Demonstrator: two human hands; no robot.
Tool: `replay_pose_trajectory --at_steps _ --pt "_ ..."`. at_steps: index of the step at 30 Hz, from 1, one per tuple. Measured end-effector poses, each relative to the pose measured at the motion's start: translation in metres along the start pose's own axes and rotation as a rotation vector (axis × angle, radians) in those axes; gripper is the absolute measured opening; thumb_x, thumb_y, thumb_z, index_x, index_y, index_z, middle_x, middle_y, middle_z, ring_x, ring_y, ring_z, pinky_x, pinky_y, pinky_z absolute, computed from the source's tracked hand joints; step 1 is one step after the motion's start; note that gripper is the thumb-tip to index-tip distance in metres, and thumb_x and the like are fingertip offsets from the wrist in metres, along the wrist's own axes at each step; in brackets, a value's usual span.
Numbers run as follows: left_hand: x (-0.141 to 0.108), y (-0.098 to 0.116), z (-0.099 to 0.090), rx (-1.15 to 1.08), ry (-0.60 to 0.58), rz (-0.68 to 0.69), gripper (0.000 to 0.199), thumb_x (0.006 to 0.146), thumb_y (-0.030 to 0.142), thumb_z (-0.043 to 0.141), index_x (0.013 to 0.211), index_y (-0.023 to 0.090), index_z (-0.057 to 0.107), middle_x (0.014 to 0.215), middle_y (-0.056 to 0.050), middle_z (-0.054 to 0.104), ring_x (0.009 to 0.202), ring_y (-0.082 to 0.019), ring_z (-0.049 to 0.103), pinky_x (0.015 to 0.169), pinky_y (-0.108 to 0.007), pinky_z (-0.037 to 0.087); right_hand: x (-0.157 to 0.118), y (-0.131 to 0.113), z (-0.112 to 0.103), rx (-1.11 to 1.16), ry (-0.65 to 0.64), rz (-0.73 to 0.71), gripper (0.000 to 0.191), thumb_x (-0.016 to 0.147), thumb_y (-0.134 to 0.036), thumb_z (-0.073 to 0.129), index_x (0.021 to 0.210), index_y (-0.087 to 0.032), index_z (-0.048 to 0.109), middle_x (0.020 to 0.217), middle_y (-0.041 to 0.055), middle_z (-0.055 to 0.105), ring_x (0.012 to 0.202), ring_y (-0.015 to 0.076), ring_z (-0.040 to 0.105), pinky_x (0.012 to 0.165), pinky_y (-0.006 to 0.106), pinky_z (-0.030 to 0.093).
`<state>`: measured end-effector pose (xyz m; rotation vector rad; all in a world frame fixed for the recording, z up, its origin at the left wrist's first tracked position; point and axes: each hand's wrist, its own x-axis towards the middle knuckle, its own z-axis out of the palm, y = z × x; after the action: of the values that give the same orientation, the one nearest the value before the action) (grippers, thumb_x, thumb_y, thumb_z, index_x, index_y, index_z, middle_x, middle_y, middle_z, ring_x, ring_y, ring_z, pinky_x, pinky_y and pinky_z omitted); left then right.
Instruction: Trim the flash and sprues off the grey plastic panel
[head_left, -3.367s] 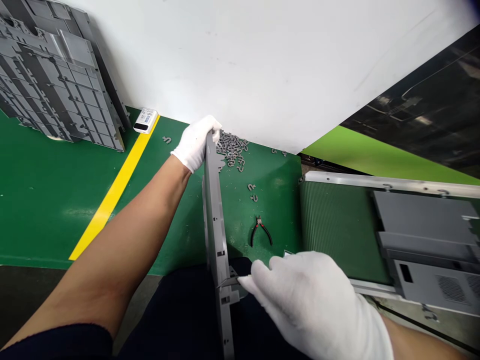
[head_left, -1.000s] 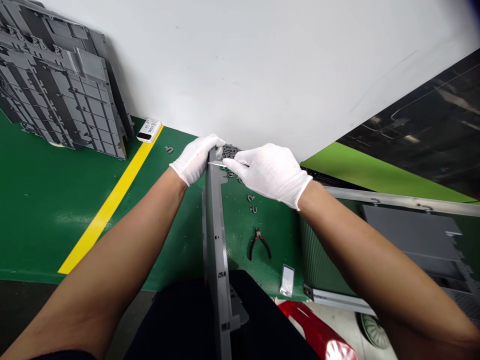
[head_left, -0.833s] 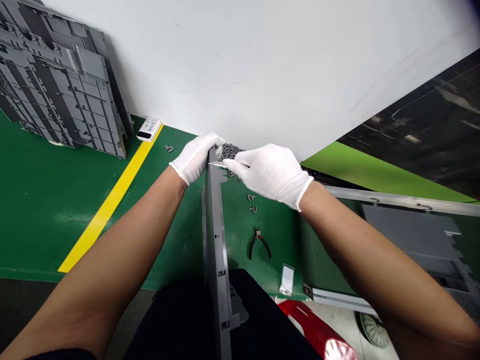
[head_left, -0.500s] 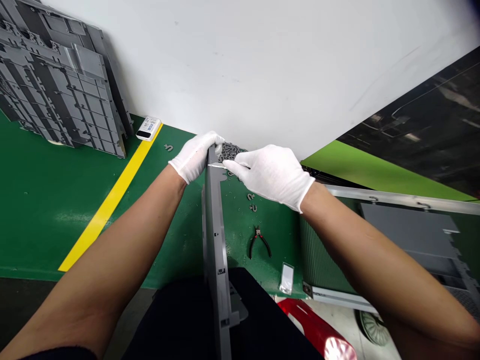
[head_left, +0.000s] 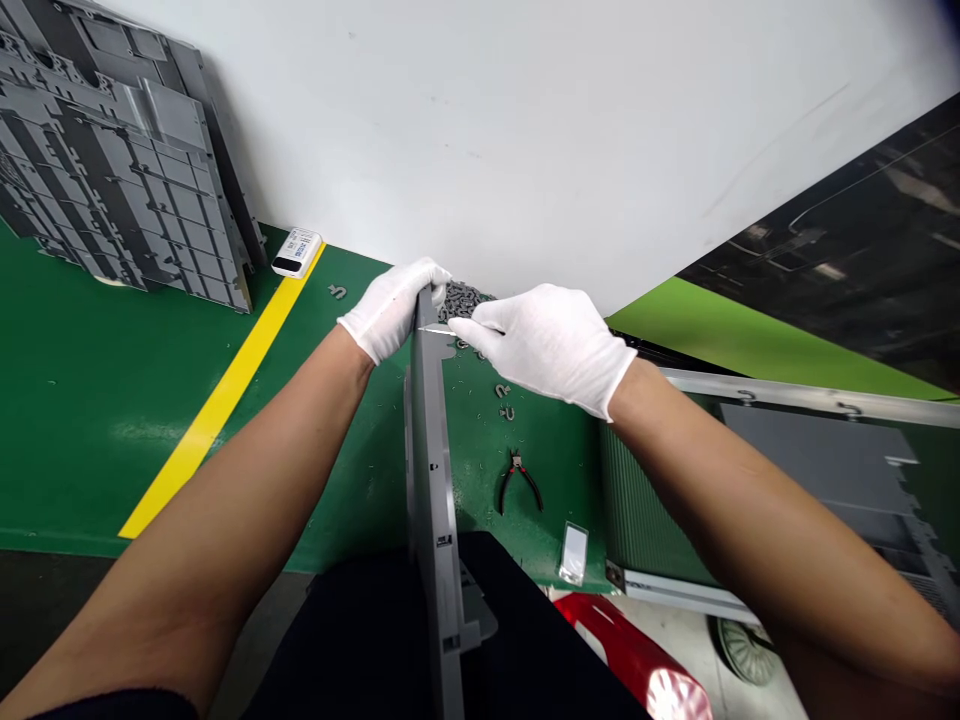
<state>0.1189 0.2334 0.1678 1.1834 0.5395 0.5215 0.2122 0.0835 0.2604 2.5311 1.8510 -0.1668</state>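
Observation:
A long grey plastic panel (head_left: 429,470) stands edge-on in front of me, running up the middle of the view. My left hand (head_left: 390,310), in a white glove, is shut around its upper end. My right hand (head_left: 547,350), also gloved, pinches a thin metal blade (head_left: 435,329) whose tip lies at the panel's edge; the grip hides the rest of the tool. Just beyond the panel end lies a heap of small grey plastic offcuts (head_left: 463,298). Black-handled side cutters (head_left: 517,482) rest on the green surface (head_left: 352,450) below my right hand, not touching it.
A stack of grey ribbed panels (head_left: 112,160) leans at the upper left beside a white box (head_left: 296,252) and a yellow floor line (head_left: 225,400). A green belt conveyor (head_left: 652,500) carrying a grey panel (head_left: 810,450) runs at right. A white wall panel (head_left: 525,130) stands beyond.
My right hand has moved from the panel's lower end up to its top end, now pinching the blade. The view has tilted slightly; over the last second the hands barely shifted.

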Motion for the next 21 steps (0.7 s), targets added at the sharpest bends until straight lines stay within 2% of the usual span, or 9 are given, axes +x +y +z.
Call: replay_pose_trajectory --at_steps 4,7,11,15,16,17,18,19,21 --pt "0.002 -0.002 -0.001 0.024 0.004 0.032 0.028 0.075 0.032 0.065 0.057 0.022 0.046 0.056 -0.001 0.045 0.056 -0.016 0.042 0.054 -0.032 0.039 -0.002 0.000 0.001 0.021 -0.018 -0.021 0.056 0.100 -0.067 0.046 0.070 -0.024 0.065 0.060 0.0023 0.058 0.067 0.0217 0.059 0.066 0.033 0.032" --pt "0.001 -0.002 -0.002 0.028 -0.002 0.042 0.030 0.076 0.032 0.065 0.055 0.022 0.045 0.056 -0.001 0.044 0.057 -0.016 0.042 0.055 -0.032 0.039 -0.006 0.000 0.002 0.125 -0.007 -0.020 0.055 0.099 -0.065 0.050 0.066 -0.023 0.061 0.060 0.0005 0.057 0.066 0.0193 0.055 0.066 0.032 0.032" --pt "-0.002 0.004 -0.003 0.103 -0.021 0.121 0.029 0.080 0.033 0.062 0.057 0.021 0.048 0.062 -0.001 0.050 0.061 -0.015 0.045 0.061 -0.030 0.040 -0.013 0.002 0.004 0.551 0.095 0.018 0.059 0.101 -0.068 0.043 0.069 -0.022 0.061 0.062 -0.0021 0.053 0.061 0.0143 0.047 0.062 0.029 0.033" --pt "-0.010 0.008 -0.001 0.247 -0.054 0.163 0.037 0.090 0.044 0.058 0.063 0.019 0.058 0.067 -0.004 0.060 0.069 -0.018 0.055 0.073 -0.032 0.047 -0.025 0.006 0.013 0.998 0.215 0.217 0.061 0.097 -0.075 0.045 0.077 -0.022 0.066 0.054 -0.0048 0.044 0.052 0.0127 0.040 0.055 0.028 0.033" --pt "-0.014 0.008 0.000 0.267 -0.055 0.171 0.034 0.090 0.046 0.060 0.071 0.018 0.064 0.075 -0.006 0.065 0.077 -0.020 0.060 0.079 -0.033 0.049 -0.029 0.008 0.019 1.098 0.229 0.246 0.059 0.096 -0.075 0.048 0.077 -0.022 0.065 0.052 -0.0057 0.042 0.049 0.0122 0.038 0.052 0.028 0.031" --pt "-0.018 0.007 0.002 0.273 -0.042 0.180 0.030 0.088 0.046 0.064 0.085 0.017 0.070 0.088 -0.007 0.071 0.089 -0.022 0.065 0.087 -0.034 0.051 -0.034 0.010 0.026 1.195 0.237 0.266 0.058 0.095 -0.075 0.050 0.078 -0.022 0.065 0.051 -0.0064 0.041 0.047 0.0117 0.035 0.050 0.027 0.029" --pt "-0.023 0.006 0.003 0.275 -0.025 0.185 0.034 0.086 0.044 0.069 0.106 0.017 0.071 0.108 -0.009 0.073 0.106 -0.025 0.066 0.097 -0.036 0.051 -0.039 0.012 0.034 1.285 0.241 0.283 0.056 0.094 -0.074 0.052 0.078 -0.022 0.065 0.049 -0.0070 0.040 0.045 0.0111 0.033 0.047 0.027 0.026" --pt "-0.029 0.006 0.004 0.277 -0.001 0.183 0.049 0.084 0.043 0.072 0.127 0.019 0.066 0.129 -0.011 0.069 0.124 -0.027 0.061 0.107 -0.038 0.048 -0.044 0.013 0.043 1.365 0.239 0.301 0.056 0.094 -0.074 0.053 0.079 -0.022 0.065 0.048 -0.0075 0.039 0.043 0.0104 0.030 0.045 0.026 0.024" --pt "-0.044 0.004 0.006 0.286 0.042 0.150 0.082 0.082 0.041 0.076 0.155 0.025 0.043 0.161 -0.011 0.046 0.150 -0.029 0.040 0.122 -0.043 0.037 -0.055 0.014 0.063 1.499 0.224 0.349 0.055 0.095 -0.073 0.053 0.081 -0.021 0.065 0.046 -0.0084 0.038 0.041 0.0093 0.026 0.042 0.026 0.021"
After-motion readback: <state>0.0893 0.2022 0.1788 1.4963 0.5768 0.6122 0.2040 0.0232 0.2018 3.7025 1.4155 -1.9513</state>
